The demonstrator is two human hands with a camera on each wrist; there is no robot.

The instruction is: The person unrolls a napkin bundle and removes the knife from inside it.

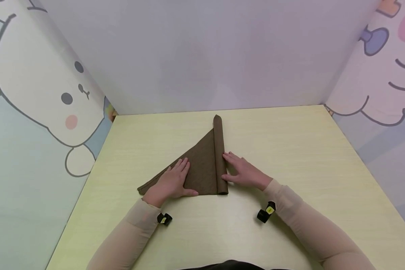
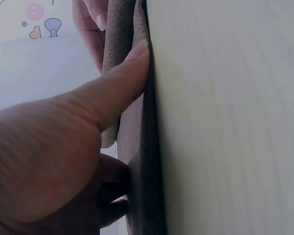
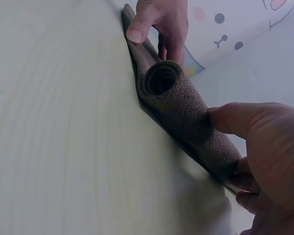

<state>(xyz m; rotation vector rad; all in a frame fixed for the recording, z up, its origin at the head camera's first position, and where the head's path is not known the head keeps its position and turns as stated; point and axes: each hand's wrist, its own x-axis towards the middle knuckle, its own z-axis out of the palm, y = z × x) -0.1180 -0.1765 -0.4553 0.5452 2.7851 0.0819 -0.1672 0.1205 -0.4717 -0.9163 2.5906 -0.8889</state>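
A brown cloth point(image 1: 202, 165) lies on the table, its left part flat with a slanting upper edge. Along its right side runs a tight upright roll point(image 1: 219, 157), whose spiral end point(image 3: 161, 81) faces the right wrist camera. My left hand point(image 1: 172, 182) rests spread on the flat part, the thumb point(image 2: 130, 66) along the near edge. From the right, my right hand point(image 1: 244, 170) touches the roll with fingertips and thumb point(image 3: 230, 117), the fingers only lightly bent. The roll's pointed far end sticks out beyond the flat part.
The pale wooden table point(image 1: 290, 142) meets a plain wall point(image 1: 216, 56) at the back. Side walls with cartoon drawings point(image 1: 67, 97) stand at left and right. Small black cameras point(image 1: 264, 213) are worn on both wrists.
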